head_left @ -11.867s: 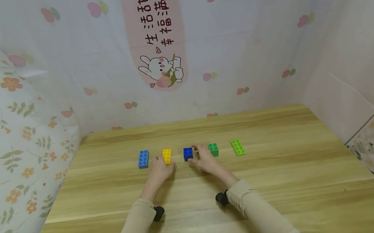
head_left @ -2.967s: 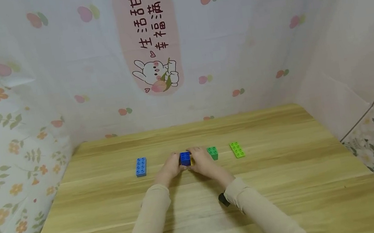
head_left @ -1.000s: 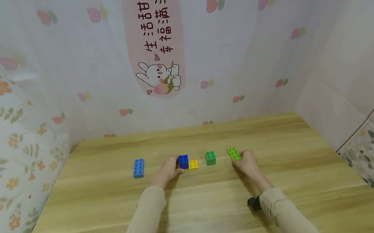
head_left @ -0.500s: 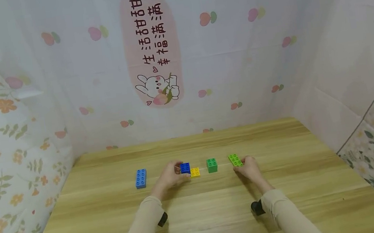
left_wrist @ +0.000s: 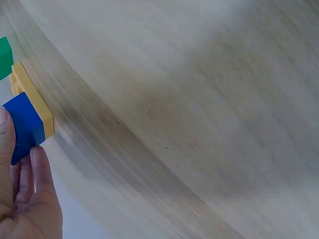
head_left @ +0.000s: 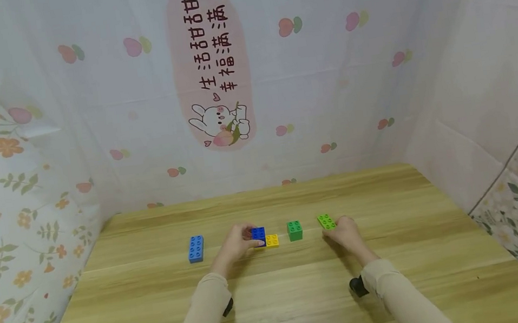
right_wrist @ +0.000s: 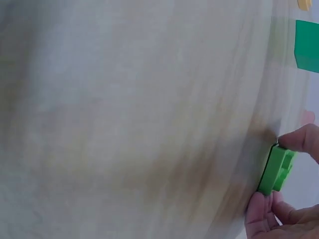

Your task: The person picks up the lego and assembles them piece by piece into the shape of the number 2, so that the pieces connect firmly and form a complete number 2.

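My left hand (head_left: 237,242) grips a dark blue toy building brick (head_left: 258,233), thumb on the near side and fingers behind. The blue brick sits on the left half of a flat yellow brick (head_left: 272,241), whose right studs stay bare. In the left wrist view the blue brick (left_wrist: 24,122) stands on the yellow one (left_wrist: 32,92). Farther right, my right hand (head_left: 349,234) pinches a flat lime-green brick (head_left: 326,221) at its near end. The right wrist view has this lime brick (right_wrist: 271,169) between thumb and fingers, close over the wooden table.
A tall green brick (head_left: 295,231) stands between the two hands, just right of the yellow one. At the left lies a light blue brick (head_left: 196,249). Behind the wooden table (head_left: 287,299) hangs a printed cloth (head_left: 337,80).
The dark blue brick, earlier apart on the table, now sits on the yellow brick, which has moved right. My right hand has left the blue brick and taken hold of the lime brick.
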`<state>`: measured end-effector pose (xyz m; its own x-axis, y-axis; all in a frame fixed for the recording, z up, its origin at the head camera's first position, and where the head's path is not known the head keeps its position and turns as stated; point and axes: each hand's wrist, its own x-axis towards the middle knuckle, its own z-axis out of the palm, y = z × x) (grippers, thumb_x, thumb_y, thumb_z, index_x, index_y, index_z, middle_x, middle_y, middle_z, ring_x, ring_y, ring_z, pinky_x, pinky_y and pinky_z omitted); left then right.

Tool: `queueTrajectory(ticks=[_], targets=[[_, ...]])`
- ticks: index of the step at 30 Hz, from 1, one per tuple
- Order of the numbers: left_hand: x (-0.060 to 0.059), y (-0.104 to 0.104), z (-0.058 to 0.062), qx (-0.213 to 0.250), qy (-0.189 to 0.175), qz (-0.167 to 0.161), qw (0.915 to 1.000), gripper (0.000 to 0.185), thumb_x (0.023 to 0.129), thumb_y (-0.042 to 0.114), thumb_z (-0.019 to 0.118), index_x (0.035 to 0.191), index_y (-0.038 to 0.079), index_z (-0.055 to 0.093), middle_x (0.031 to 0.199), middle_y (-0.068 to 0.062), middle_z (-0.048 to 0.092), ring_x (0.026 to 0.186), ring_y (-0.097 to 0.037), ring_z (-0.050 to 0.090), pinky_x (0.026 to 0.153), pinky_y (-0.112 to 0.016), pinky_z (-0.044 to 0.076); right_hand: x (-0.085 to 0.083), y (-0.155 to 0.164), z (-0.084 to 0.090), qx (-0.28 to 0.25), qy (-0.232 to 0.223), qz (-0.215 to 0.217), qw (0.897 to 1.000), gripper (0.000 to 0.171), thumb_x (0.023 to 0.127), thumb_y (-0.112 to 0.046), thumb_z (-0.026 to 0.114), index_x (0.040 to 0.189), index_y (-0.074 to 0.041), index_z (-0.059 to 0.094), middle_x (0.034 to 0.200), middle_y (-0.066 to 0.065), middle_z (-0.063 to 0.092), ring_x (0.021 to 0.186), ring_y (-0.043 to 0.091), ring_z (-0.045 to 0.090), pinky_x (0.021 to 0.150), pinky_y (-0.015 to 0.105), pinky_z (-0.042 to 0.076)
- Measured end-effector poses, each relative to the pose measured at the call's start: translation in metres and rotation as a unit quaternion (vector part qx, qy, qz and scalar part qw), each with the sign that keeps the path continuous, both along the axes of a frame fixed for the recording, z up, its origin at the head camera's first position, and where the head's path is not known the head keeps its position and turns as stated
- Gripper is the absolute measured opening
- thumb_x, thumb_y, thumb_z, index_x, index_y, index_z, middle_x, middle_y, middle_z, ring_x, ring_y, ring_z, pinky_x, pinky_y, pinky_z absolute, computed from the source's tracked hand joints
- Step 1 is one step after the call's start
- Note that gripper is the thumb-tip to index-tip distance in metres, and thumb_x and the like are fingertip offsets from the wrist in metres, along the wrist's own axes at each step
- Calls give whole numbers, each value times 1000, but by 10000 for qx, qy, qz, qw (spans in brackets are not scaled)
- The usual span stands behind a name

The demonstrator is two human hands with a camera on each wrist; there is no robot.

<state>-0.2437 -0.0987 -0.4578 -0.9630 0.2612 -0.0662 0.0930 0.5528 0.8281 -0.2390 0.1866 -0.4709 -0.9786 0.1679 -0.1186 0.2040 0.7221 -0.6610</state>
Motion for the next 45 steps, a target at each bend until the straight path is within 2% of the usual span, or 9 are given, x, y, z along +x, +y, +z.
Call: queueTrajectory(ticks=[3,9,13,17,22,31,35,39,45], targets=[[3,-1,-1,14,-63,-5,10000,41,79,11,70,115,-4,57,104,-16,63,97,-28,59,88,-41,49,-1,-3,-2,30,41,-25,10000,23,79,-15,64,69,1,50,69,7,44,56,14,39,44,19,33],[6,-3,-4,-10,-149,145,9998,41,80,11,69,117,-3,57,107,-17,62,100,-28,58,89,-41,49,-3,-4,-3,84,108,124,9998,24,81,-14,66,82,10,61,71,12,54,55,13,43,44,19,35],[5,-2,-4,30,-117,166,9998,43,80,12,70,118,-2,56,109,-17,61,102,-29,58,89,-42,49,-3,-2,2,112,84,54,9999,33,80,-12,67,96,16,60,87,23,61,67,19,52,50,21,42],[3,-1,-2,80,-92,112,9999,43,80,12,70,118,-3,56,110,-18,61,103,-30,57,89,-42,48,-3,-2,11,-145,87,80,9998,41,81,-10,65,108,18,52,104,33,57,83,30,59,59,26,50],[0,0,3,66,-115,141,9998,44,81,13,69,120,-2,55,112,-18,60,105,-30,57,92,-42,48,-8,-8,24,-430,198,294,9984,43,83,-15,65,111,14,49,107,29,56,89,30,58,66,28,51],[1,0,6,19,-153,199,9997,46,81,11,69,121,-4,53,114,-19,59,106,-31,56,92,-42,47,-17,-35,40,-183,343,525,9979,41,80,-16,68,109,10,56,103,24,59,88,28,58,70,32,51],[1,0,4,21,-194,228,9995,47,80,12,70,122,-3,53,115,-19,60,106,-30,56,92,-42,47,-16,-46,41,-103,569,824,9949,43,79,-16,69,109,11,57,104,25,60,90,30,58,74,36,51],[2,0,2,-28,-252,226,9994,48,80,14,69,123,-2,53,116,-18,59,107,-30,56,92,-42,47,-16,-55,43,55,815,1308,9880,45,79,-17,70,111,10,57,106,24,59,94,31,56,78,39,50],[-1,1,0,-98,-255,221,9994,46,81,14,68,122,-1,53,116,-18,59,108,-30,56,93,-41,47,-15,-68,44,187,992,1759,9792,42,78,-15,71,110,9,58,105,22,57,91,29,57,77,38,51]])
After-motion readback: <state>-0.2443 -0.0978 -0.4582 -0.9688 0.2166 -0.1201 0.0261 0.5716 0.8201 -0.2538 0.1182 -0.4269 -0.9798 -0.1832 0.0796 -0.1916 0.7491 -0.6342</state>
